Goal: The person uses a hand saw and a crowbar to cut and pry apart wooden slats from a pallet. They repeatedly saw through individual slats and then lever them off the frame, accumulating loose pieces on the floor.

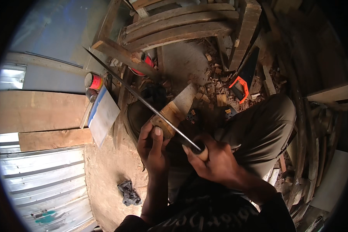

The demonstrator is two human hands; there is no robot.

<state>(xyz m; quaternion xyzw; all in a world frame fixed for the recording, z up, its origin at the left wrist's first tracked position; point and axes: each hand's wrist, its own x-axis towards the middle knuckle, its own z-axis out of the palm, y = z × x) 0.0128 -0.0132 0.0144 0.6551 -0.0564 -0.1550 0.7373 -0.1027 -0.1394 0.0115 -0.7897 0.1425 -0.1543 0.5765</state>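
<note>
With the wooden piece [175, 111] gripped in my left fingers [157, 143], I hold a long, tapering file-like rod [137, 94] by its pale handle, my right fingers [195, 164] wrapped tightly round it. The rod slants across the wood just beyond my left fingertips, its thin end reaching far up and to their left; whether metal touches wood, I cannot tell. Both in hand, tool and piece suggest to me work under way rather than finished. The piece seems already cut to a rough block with a paler far end; how much shaping is left does not show. Well beyond my right fingers lie an orange-handled saw [240, 89] and scattered offcuts [221, 100], likely signs of earlier sawing, though nothing ties them to this piece.
</note>
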